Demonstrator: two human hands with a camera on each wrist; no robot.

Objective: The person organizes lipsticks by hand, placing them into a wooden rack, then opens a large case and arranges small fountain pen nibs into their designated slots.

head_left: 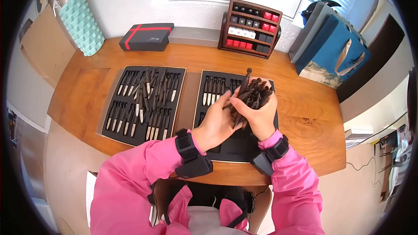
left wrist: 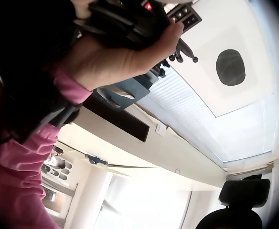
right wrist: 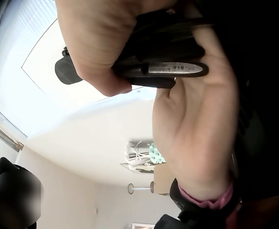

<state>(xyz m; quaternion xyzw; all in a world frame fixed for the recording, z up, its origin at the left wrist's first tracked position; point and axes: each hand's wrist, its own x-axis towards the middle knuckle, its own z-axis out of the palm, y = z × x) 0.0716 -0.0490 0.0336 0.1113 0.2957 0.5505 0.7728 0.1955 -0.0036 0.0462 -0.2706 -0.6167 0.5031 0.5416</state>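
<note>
Both hands hold a thick bundle of slim dark tubes (head_left: 257, 95) with knobbed ends, over the right black tray (head_left: 233, 154). My right hand (head_left: 262, 115) grips the bundle from the right, its thumb across the front. On the other side my left hand (head_left: 215, 122) clasps the lower part of it. One tube (head_left: 246, 80) sticks up above the rest. In the right wrist view a silvery oval label with small print (right wrist: 177, 69) shows on a tube beside the left palm (right wrist: 196, 114). Labelled tubes (head_left: 212, 91) fill slots at the tray's upper left; the hands hide much of it.
The left black tray (head_left: 104, 124) has tubes in slots and a loose heap of tubes (head_left: 150, 87) on top. Behind stand a dark box with red ribbon (head_left: 148, 37) and a wooden rack of small cubes (head_left: 250, 28). A blue gift bag (head_left: 326, 48) stands at right.
</note>
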